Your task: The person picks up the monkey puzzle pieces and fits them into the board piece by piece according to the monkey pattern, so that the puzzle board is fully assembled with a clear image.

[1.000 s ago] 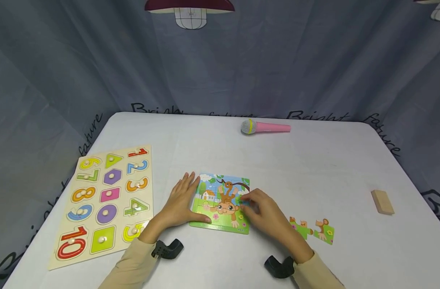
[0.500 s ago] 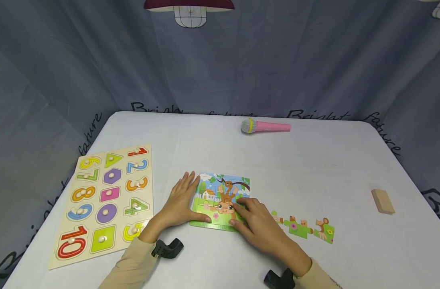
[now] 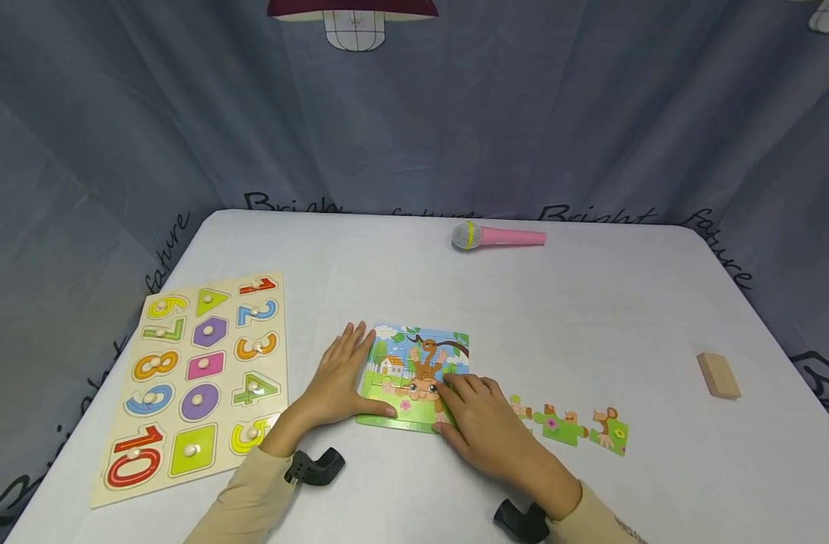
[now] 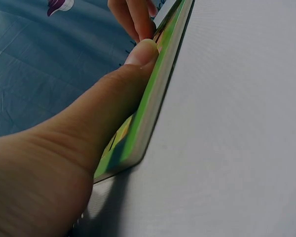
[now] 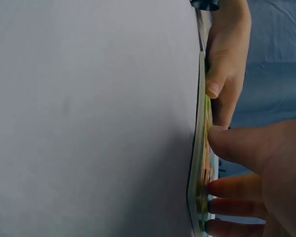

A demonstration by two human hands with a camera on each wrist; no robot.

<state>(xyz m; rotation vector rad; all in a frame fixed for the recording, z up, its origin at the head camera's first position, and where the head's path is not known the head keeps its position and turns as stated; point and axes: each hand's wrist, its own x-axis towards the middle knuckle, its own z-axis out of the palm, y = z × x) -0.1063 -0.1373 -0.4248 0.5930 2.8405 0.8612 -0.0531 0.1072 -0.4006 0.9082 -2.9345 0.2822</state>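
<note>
Left hand point(image 3: 335, 378) is lying along the left edge of the monkey jigsaw puzzle point(image 3: 414, 370), fingers extending, thumb stretching over the near-left corner. Right hand point(image 3: 492, 431) is reaching in palm-down, fingers spreading loosely and touching the board's right part; cannot tell if a piece is underneath. Puzzle is lying flat on the bench point(image 3: 625, 302), showing green grass, blue sky, a house; its top is pointing away from the person. Long axis unclear, outline looking nearly square.
</note>
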